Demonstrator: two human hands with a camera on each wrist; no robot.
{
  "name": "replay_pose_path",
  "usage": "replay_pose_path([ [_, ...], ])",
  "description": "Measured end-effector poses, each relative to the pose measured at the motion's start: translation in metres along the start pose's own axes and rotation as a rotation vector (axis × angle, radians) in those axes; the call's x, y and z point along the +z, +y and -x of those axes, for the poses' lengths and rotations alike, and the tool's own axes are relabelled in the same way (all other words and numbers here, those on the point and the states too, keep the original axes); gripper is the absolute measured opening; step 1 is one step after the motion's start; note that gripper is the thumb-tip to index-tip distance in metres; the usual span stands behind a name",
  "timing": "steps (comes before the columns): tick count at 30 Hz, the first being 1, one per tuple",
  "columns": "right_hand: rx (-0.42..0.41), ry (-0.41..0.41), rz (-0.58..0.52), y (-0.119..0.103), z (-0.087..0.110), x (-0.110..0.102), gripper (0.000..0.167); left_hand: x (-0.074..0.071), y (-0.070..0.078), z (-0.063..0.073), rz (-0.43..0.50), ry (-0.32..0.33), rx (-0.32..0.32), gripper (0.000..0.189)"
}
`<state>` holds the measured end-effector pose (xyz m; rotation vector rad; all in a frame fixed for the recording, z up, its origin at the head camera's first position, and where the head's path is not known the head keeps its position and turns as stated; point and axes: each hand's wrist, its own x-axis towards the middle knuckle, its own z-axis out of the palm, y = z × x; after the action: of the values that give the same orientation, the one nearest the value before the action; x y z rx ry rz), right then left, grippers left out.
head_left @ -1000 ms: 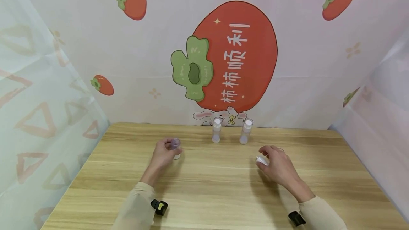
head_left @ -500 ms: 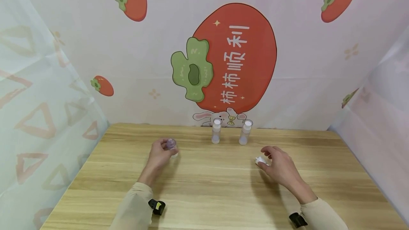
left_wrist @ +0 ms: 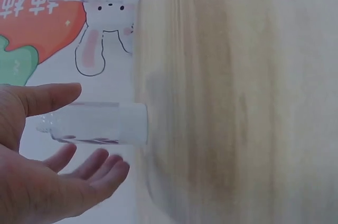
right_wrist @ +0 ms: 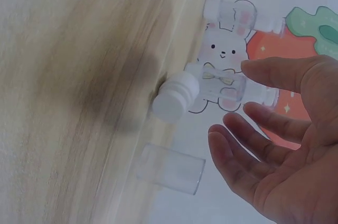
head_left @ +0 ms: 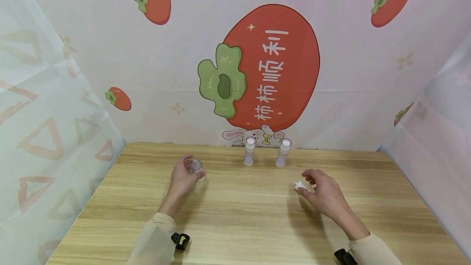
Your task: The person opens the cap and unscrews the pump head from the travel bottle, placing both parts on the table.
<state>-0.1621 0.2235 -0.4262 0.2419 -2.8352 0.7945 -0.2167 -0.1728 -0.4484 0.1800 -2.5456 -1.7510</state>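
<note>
My left hand (head_left: pixel 182 176) is spread around a clear open-necked bottle (head_left: pixel 197 167) with a white base, which stands upright on the table. In the left wrist view, the thumb and fingers lie on either side of this bottle (left_wrist: pixel 100 122), with gaps showing. My right hand (head_left: pixel 324 191) is held above the table with its fingers apart and nothing in them. Close to its thumb lies a small white pump head (head_left: pixel 299 186), also seen as a white ribbed pump head (right_wrist: pixel 177 97) in the right wrist view. A clear cylindrical cap (right_wrist: pixel 171 168) stands beside it.
Two capped clear bottles, one on the left (head_left: pixel 249 152) and one on the right (head_left: pixel 283 153), stand upright near the back edge of the wooden table (head_left: pixel 235 224). Behind them rises a printed cloth backdrop (head_left: pixel 165 60), and cloth also hangs at both sides.
My left hand has shifted the bottle a little to the left, and its fingers have come away from it. The right hand has barely moved.
</note>
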Motion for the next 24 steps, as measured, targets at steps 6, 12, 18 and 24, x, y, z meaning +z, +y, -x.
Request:
replay_pose_path([
  [6, -0.029, 0.008, -0.019, -0.004, 0.002, 0.0, 0.036, 0.002, 0.015, 0.007, -0.122, 0.104, 0.1, 0.074],
  [12, -0.058, 0.014, -0.02, -0.006, 0.003, 0.001, 0.034, 0.003, 0.029, 0.016, -0.146, 0.136, 0.139, 0.072],
  [18, -0.061, 0.02, -0.018, -0.005, 0.004, 0.001, 0.033, 0.0, 0.031, 0.025, -0.144, 0.139, 0.1, 0.077],
  [24, -0.055, 0.018, -0.023, -0.004, 0.006, 0.0, 0.032, -0.003, 0.028, 0.032, -0.142, 0.123, 0.067, 0.078],
])
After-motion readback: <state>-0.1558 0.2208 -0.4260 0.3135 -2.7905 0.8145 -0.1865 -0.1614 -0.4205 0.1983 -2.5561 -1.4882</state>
